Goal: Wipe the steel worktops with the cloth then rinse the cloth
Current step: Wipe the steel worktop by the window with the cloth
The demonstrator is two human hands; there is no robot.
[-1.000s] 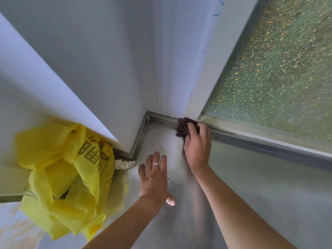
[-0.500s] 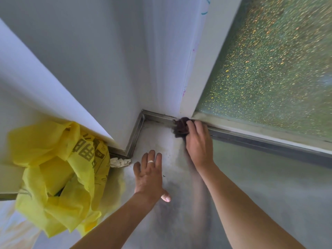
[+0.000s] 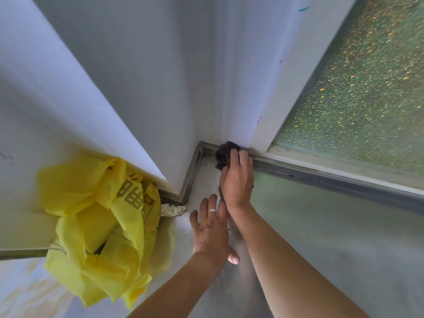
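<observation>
The steel worktop point(image 3: 321, 237) fills the lower right. A yellow bag point(image 3: 98, 226) slumps at 8 o'clock, its contents hidden. The left hand point(image 3: 210, 230) rests flat, fingers spread. At 12 o'clock of it, the right hand point(image 3: 236, 180) presses the dark cloth point(image 3: 223, 154) into the corner, fingertips curled over it, the cloth mostly covered.

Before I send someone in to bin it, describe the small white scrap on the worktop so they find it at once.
Start at the big crumpled yellow bag on the left of the steel worktop. At its upper right edge, below the steel trim at the wall's foot, lies the crumpled white scrap. It is the only small white thing there, left of the ringed left hand.
</observation>
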